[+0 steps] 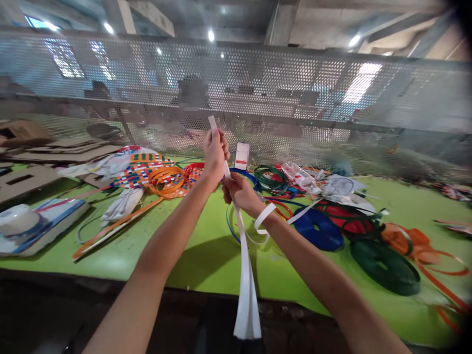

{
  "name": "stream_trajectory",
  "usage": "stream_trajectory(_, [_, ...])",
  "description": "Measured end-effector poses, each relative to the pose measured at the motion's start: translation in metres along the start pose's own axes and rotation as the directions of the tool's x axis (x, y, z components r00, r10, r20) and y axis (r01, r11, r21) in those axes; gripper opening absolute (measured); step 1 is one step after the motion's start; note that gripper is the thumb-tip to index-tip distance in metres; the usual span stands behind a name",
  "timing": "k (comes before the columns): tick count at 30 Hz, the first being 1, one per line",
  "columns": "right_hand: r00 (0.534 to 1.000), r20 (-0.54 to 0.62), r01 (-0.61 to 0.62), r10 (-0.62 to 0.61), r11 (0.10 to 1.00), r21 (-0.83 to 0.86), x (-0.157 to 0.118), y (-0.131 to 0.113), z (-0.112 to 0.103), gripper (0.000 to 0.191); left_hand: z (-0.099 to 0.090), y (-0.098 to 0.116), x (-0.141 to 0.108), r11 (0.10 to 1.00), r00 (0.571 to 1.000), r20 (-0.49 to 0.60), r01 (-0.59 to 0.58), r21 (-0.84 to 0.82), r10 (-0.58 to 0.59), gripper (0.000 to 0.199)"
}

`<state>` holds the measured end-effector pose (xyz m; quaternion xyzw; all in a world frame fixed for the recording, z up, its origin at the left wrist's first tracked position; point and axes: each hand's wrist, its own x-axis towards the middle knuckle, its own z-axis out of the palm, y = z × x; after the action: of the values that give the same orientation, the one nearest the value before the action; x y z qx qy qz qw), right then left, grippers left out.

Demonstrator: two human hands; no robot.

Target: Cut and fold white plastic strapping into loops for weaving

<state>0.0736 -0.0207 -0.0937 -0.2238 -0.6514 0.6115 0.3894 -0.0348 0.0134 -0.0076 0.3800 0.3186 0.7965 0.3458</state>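
Note:
Both hands hold a long white strip in front of me, above the green table. My left hand is higher, its fingers closed round the strip, and the strip's end sticks up past the thumb. Lower and to the right, my right hand pinches the same strip. From there it hangs down past the table's front edge in what looks like more than one layer. Another white band loops over my right wrist. Beyond my hands a phone stands upright with a lit screen.
Orange strip coils and a colourful woven piece lie left. A blue coil, a dark green coil and orange strips lie right. Cardboard sheets are far left. A perforated metal screen stands behind the green table.

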Motion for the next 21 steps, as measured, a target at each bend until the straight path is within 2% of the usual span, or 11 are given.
stream_trajectory(3, [0.997,0.020,-0.074,0.072,0.992,0.104,0.001,0.003,-0.001,0.026,-0.001,0.002,0.001,0.999,1.000,-0.021,0.015,-0.035,-0.016,0.041])
stream_trajectory(5, [0.992,0.072,-0.109,0.101,0.987,0.115,0.000,0.001,-0.003,0.026,-0.007,0.006,0.006,0.998,0.998,-0.053,-0.019,-0.057,0.016,0.039])
stream_trajectory(8, [0.973,0.183,-0.151,0.144,0.988,0.028,0.000,-0.004,-0.008,0.026,-0.024,0.015,0.021,0.991,0.988,-0.132,-0.089,-0.102,0.075,0.034])
stream_trajectory(10, [0.950,0.267,-0.157,0.162,0.987,-0.039,0.001,-0.008,-0.017,0.025,-0.039,0.021,0.034,0.981,0.972,-0.222,-0.117,-0.155,0.081,0.031])
stream_trajectory(13, [0.925,0.324,-0.146,0.200,0.972,-0.183,0.003,-0.010,-0.038,0.026,-0.064,0.030,0.053,0.967,0.937,-0.342,-0.145,-0.209,0.067,0.030])
stream_trajectory(17, [0.864,0.347,-0.253,0.366,0.909,-0.330,0.006,-0.003,-0.074,0.029,-0.101,0.040,0.074,0.951,0.873,-0.480,-0.211,-0.226,0.079,0.034])
stream_trajectory(21, [0.877,0.325,-0.229,0.354,0.903,-0.364,0.010,0.000,-0.106,0.029,-0.125,0.042,0.085,0.932,0.822,-0.567,-0.246,-0.264,0.057,0.036])
